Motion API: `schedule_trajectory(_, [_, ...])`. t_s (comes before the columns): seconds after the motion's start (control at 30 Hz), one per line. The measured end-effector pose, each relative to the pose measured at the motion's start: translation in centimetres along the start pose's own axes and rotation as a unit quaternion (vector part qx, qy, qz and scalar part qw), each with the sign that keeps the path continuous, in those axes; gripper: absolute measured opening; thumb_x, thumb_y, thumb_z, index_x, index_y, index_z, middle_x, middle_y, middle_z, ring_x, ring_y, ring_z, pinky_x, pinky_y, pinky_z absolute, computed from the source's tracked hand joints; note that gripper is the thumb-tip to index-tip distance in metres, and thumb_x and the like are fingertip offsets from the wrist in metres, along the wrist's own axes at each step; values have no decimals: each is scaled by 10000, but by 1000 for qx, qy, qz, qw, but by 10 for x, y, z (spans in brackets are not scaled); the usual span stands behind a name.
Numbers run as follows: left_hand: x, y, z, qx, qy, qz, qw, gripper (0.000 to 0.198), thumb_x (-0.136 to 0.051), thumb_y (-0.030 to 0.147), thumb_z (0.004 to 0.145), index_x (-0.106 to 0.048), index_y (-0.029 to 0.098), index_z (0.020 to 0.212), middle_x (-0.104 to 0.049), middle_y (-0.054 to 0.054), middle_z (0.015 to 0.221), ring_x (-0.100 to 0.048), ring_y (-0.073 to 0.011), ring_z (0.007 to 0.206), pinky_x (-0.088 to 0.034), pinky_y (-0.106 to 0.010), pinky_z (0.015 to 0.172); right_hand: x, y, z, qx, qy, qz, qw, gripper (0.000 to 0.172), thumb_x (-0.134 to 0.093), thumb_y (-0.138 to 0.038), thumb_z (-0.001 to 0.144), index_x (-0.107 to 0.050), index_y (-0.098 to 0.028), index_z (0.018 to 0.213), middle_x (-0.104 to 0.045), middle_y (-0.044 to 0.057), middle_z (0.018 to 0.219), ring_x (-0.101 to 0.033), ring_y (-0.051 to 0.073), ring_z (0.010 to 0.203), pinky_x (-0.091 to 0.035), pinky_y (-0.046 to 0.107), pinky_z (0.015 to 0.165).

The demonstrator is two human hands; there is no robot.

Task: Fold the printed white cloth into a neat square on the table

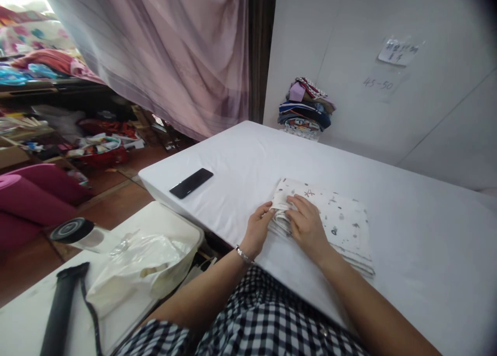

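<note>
A folded white cloth (341, 219) with small dark printed motifs lies flat on the white-covered table (419, 252). At its left end, a bunched, rolled fold sits between my two hands. My left hand (258, 229), with a bracelet at the wrist, pinches the left edge of that fold between thumb and fingers. From the right, my right hand (308, 226) curls its fingers over the same fold and grips it. Part of the cloth is hidden beneath the right hand.
A black phone (191, 183) lies near the table's left edge. Folded fabrics (305, 110) are stacked by the wall. On the lower left stand a plastic bag (143, 268), a clear jar with black lid (77, 232) and a black tube-shaped item (62, 309). A pink curtain (194, 50) hangs behind.
</note>
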State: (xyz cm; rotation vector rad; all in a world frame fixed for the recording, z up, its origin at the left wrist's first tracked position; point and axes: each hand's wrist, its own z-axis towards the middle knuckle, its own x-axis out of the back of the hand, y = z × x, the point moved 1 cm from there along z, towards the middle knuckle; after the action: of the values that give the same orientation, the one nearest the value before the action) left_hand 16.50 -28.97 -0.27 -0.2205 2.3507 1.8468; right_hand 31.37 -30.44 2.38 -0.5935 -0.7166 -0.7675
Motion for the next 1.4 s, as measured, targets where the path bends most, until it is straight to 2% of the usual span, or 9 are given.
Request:
schedule_trajectory(0.1, [-2,0,3,-15,0,4,1000,184,-607,358,747,-661,190,797,-516,-30,1285,-495,-222,1075,-404,-308,882,1,-1,0,-25,-2,-20,1000,218,-441,-167,828,-592,-176,984,-497,120,1289,-351,286,1262,-338,507,976])
schedule_trajectory(0.2, [-2,0,4,-14,-1,7,1000,191,-600,354,753,-662,195,841,-540,-36,1253,-492,-222,1083,-390,-322,904,0,0,2,-28,-1,-11,1000,219,-429,-200,852,-586,-185,1004,-491,111,1299,-356,276,1264,-331,506,987])
schedule_trajectory(0.43, [-1,-1,4,-16,7,17,1000,158,-606,341,753,-657,194,778,-532,-32,1263,-484,-220,1088,-373,-321,919,-3,8,8,40,-47,-11,998,234,-405,-139,870,-620,-183,949,-508,106,1288,-334,262,1284,-364,473,973])
schedule_trajectory(0.73, [-3,1,4,-54,1,33,998,213,-604,381,734,-657,177,761,-532,-52,1256,-515,-213,1037,-385,-331,902,4,7,20,95,-100,-49,989,218,-423,-196,883,-617,-162,977,-518,121,1277,-366,268,1262,-377,473,958])
schedule_trajectory(1.0, [-6,4,2,-67,10,59,996,233,-593,405,729,-651,180,706,-542,-54,1248,-520,-208,1036,-394,-322,874,1,5,24,120,-87,-78,986,227,-402,-138,881,-616,-150,957,-536,120,1262,-386,264,1249,-372,460,954])
schedule_trajectory(1.13, [-2,8,2,-63,-1,84,995,276,-567,430,744,-674,191,831,-598,-57,1167,-548,-196,981,-424,-299,806,-3,7,23,138,-66,-83,985,230,-395,-114,883,-620,-152,904,-552,110,1247,-401,253,1240,-369,447,959])
schedule_trajectory(1.27, [15,18,25,-59,-44,183,980,403,-495,503,780,-654,184,968,-673,-51,934,-597,-168,792,-454,-268,676,-5,7,17,138,-38,-87,986,233,-394,-95,877,-619,-156,892,-542,102,1263,-393,245,1249,-358,436,974])
schedule_trajectory(1.33, [21,26,48,-73,-54,260,961,392,-514,507,766,-652,173,916,-677,-49,881,-602,-156,731,-455,-242,610,-7,6,14,135,-32,-87,987,233,-394,-90,874,-617,-156,882,-541,103,1265,-387,241,1254,-351,437,983])
schedule_trajectory(1.4, [21,33,74,-59,-67,323,942,372,-507,499,775,-641,161,852,-681,-54,879,-600,-139,678,-450,-219,558,-11,4,13,130,-32,-88,987,232,-394,-80,868,-614,-154,869,-533,105,1274,-372,241,1265,-341,442,991])
